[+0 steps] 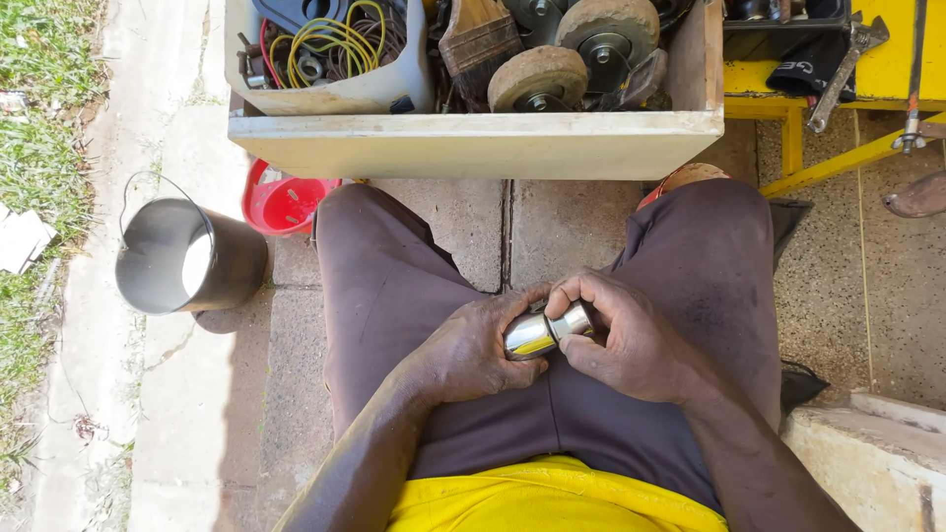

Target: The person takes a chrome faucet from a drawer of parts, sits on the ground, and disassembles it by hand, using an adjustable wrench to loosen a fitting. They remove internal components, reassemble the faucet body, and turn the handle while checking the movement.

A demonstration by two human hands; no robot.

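We are looking down at a paved floor (552, 227) where we are sitting, and right ahead a big wooden crate (473, 143) is holding worn caster wheels (537, 77), an old paintbrush (478, 39) and a pale tub of yellow wires (340, 44). Off to our left a metal bucket (187, 258) is standing on the paving, with a red container (281, 202) peeking out just beside our knee. Down over our lap, our left hand (473, 350) is cradling a shiny metal cylinder (544, 332), fingers closed around its lower end, while our right hand (631, 340) is gripping the narrower end, fingers curled tight over it. The two hands are touching, the cylinder lying tilted between them.
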